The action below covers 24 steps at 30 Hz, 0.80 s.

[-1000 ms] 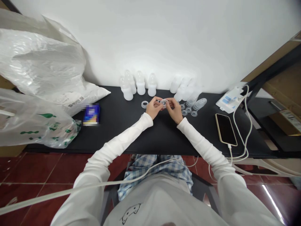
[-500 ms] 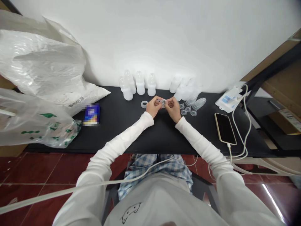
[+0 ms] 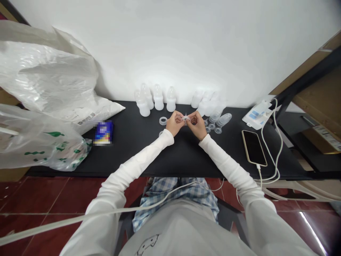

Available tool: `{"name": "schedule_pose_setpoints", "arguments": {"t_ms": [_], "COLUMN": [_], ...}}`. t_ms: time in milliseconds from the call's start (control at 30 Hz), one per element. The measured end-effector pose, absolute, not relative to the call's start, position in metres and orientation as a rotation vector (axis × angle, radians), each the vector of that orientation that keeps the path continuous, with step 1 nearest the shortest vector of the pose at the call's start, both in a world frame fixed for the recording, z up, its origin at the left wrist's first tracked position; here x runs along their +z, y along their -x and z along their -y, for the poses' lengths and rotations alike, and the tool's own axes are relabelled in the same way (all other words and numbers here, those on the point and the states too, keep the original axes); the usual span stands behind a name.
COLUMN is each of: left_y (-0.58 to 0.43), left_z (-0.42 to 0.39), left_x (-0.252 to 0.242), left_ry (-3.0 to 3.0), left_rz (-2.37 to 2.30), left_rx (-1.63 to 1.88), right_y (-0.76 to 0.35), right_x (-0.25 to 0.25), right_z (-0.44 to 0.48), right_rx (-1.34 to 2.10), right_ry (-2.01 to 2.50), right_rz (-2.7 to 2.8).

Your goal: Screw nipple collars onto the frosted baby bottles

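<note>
Pinching a clear ring [image 3: 185, 118] between left hand [image 3: 174, 123] and right hand [image 3: 197, 124]

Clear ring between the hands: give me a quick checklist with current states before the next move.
1. Left hand grips the clear ring: ok, fingers pinch its left side.
2. Right hand grips the ring: ok, fingers pinch its right side.
3. Ring held off the table: ok, it sits above the black top.
4. Part seated in the ring: cannot tell, too small and partly hidden by fingers.
5. Spare ring within reach: ok, lies flat just left of the left hand.
6. Bottles upright behind the hands: ok, standing in a group by the wall.
</note>
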State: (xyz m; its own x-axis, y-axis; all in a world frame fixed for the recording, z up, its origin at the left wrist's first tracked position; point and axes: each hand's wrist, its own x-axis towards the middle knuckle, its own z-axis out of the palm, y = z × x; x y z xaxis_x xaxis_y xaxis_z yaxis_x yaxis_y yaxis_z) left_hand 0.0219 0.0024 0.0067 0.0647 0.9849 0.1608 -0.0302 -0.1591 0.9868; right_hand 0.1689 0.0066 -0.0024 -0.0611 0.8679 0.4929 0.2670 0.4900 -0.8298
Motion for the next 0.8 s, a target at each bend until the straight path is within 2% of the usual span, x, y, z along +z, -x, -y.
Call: {"name": "schedule_pose_setpoints", "arguments": {"t_ms": [133, 267, 367, 533, 700, 800], "left_y": [-0.022, -0.021, -0.028, -0.059, -0.099, -0.116], "left_z": [-0.005, -0.01, -0.015, -0.042, -0.084, -0.098], "left_x": [0.004, 0.007, 0.012, 0.011, 0.009, 0.014], "left_ry": [-1.358, -1.436, -1.541, -1.47, -1.59, -1.764], "left_rz": [-0.987, -0.825, -0.756, -0.694, -1.119, -1.271], "left_rx": [1.234, 1.241, 1.222, 1.117, 1.279, 1.12], "right_y": [-0.178, -0.195, -0.206, -0.231, -0.255, -0.261], "right_x": [0.0, 0.004, 0.008, 0.02, 0.025, 0.026], "right_z": [-0.007, -0.006, -0.007, -0.015, -0.024, -0.025], "right_rx": [0.654, 0.966, 1.059, 0.845, 0.565, 0.446], "right_ry": [1.007, 0.909, 0.92, 0.983, 1.02, 1.034], "right_rz": [1.634, 1.546, 1.489, 1.39, 1.228, 1.254]}}
